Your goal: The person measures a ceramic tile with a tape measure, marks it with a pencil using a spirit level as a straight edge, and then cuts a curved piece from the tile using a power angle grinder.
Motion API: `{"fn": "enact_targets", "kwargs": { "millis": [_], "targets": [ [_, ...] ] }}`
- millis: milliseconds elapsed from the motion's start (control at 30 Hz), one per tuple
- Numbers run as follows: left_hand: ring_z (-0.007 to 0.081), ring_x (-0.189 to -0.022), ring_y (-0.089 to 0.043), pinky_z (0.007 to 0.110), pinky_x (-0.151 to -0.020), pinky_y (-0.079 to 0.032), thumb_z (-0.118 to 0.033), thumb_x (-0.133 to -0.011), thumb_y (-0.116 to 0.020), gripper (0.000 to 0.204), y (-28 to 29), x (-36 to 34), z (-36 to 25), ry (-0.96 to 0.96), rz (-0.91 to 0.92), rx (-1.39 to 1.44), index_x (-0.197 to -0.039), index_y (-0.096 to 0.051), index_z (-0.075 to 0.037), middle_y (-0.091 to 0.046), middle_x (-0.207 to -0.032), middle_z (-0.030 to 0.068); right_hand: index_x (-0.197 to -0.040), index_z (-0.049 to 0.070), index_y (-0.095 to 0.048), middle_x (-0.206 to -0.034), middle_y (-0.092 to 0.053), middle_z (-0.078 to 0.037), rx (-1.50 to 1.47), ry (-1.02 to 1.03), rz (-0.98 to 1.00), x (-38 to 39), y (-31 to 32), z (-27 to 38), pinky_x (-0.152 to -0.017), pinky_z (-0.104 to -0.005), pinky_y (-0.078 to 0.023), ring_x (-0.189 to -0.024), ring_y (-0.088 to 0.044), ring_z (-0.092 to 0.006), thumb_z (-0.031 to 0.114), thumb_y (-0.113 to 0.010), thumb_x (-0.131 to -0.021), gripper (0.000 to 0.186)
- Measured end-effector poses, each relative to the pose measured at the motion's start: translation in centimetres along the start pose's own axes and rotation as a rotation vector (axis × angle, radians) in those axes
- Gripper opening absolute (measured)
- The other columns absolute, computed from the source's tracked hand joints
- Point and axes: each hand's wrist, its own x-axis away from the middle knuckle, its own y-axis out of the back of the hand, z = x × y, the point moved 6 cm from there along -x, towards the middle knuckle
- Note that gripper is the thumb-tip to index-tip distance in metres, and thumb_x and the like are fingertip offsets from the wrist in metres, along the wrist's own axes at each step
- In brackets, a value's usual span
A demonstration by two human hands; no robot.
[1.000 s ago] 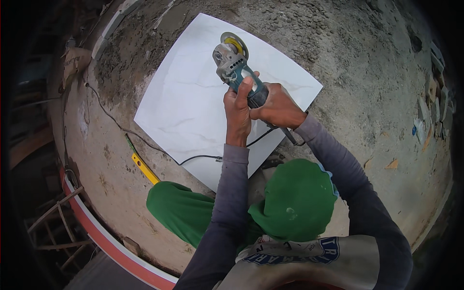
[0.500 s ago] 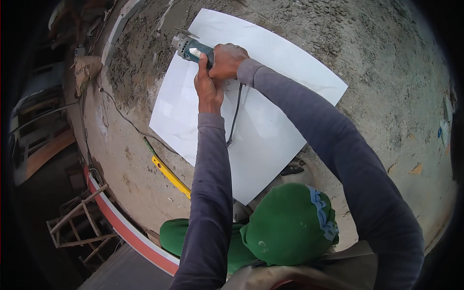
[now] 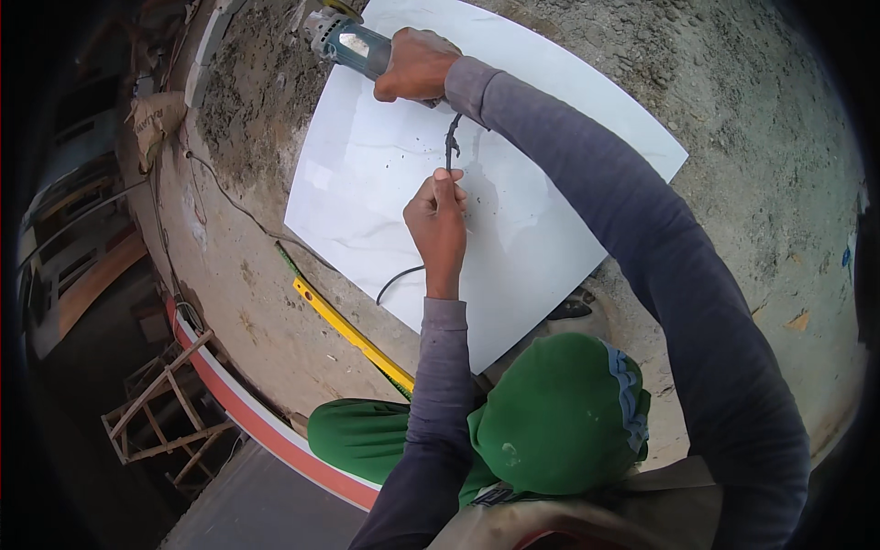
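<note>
My right hand (image 3: 419, 66) is wrapped round the body of a teal angle grinder (image 3: 359, 48), held over the far left edge of a large white tile (image 3: 367, 192). The grinder's disc (image 3: 344, 9) is partly cut off by the top of the picture. Lower down, over the middle of the tile, my left hand (image 3: 437, 215) pinches the grinder's black power cord (image 3: 451, 145) between thumb and fingers. Dark tape or a frayed patch shows on the cord just above that pinch. Small dark specks lie on the tile's glossy surface.
A yellow spirit level (image 3: 344, 325) lies on the concrete left of the tile. Another cable (image 3: 238, 213) runs along the ground there. Rough grey mortar (image 3: 587, 55) spreads beyond the tile. A red-and-white edge (image 3: 266, 426) borders a drop, with a wooden frame (image 3: 165, 412) below.
My left hand has left the grinder and come down toward me to pinch the cord. My right hand has moved the grinder up and slightly left in the picture.
</note>
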Motion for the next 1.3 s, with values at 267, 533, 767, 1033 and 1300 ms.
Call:
{"fn": "enact_targets", "kwargs": {
  "millis": [267, 533, 767, 1033, 1300],
  "targets": [
    [0.0141, -0.065, -0.065, 0.031, -0.066, -0.051, -0.024, -0.11, -0.065, 0.035, -11.6, 11.9, 1.9, 0.048, 0.453, -0.08, -0.099, -0.081, 0.004, -0.072, -0.072, 0.0104, -0.077, -0.008, -0.073, -0.071, -0.069, -0.015, -0.208, 0.048, 0.012, 0.6, -0.4, 0.6, -0.057, -0.0392, -0.055, -0.058, -0.064, -0.0269, 0.033, -0.084, -0.059, 0.046],
    [0.0158, -0.08, -0.071, 0.035, -0.074, -0.055, -0.029, -0.111, -0.064, 0.037, -5.7, 12.1, 4.2, -0.014, 0.558, -0.191, -0.103, -0.08, 0.003, -0.078, -0.083, 0.0102, -0.081, -0.002, -0.077, -0.075, -0.074, -0.014, -0.17, -0.055, -0.059, 1.9, -1.0, -2.0, -0.065, -0.0405, -0.061, -0.063, -0.071, -0.0271, 0.032, -0.081, -0.064, 0.039],
    [0.0162, -0.099, -0.071, 0.031, -0.094, -0.054, -0.027, -0.109, -0.066, 0.035, -1.3, 9.9, 5.0, 0.171, 0.657, -0.315, -0.122, -0.078, 0.004, -0.079, -0.105, 0.0099, -0.104, -0.001, -0.08, -0.097, -0.08, -0.021, 0.144, -0.055, -0.045, 3.2, -1.8, -3.0, -0.088, -0.0441, -0.062, -0.092, -0.079, -0.0355, 0.028, -0.076, -0.073, 0.042],
    [0.0321, -0.144, -0.057, 0.044, -0.126, -0.04, -0.051, -0.115, -0.053, 0.079, 0.2, -8.6, 1.1, 0.056, 0.117, 0.502, -0.161, -0.036, 0.011, -0.058, -0.153, 0.0245, -0.107, -0.003, -0.079, -0.103, -0.08, -0.023, 0.182, -0.008, 0.004, 1.1, -3.6, -2.7, -0.094, -0.0461, -0.062, -0.1, -0.08, -0.0378, 0.033, -0.079, -0.074, 0.048],
    [0.0247, -0.128, -0.068, 0.04, -0.113, -0.056, -0.046, -0.106, -0.073, 0.066, -0.6, -20.3, -1.2, 0.005, 0.264, 0.787, -0.146, -0.055, 0.003, -0.067, -0.142, 0.0154, -0.11, 0.0, -0.079, -0.108, -0.081, -0.02, 0.153, 0.004, 0.021, -2.2, -3.7, -1.1, -0.097, -0.047, -0.062, -0.105, -0.08, -0.0349, 0.04, -0.079, -0.077, 0.053]
  ]
}}
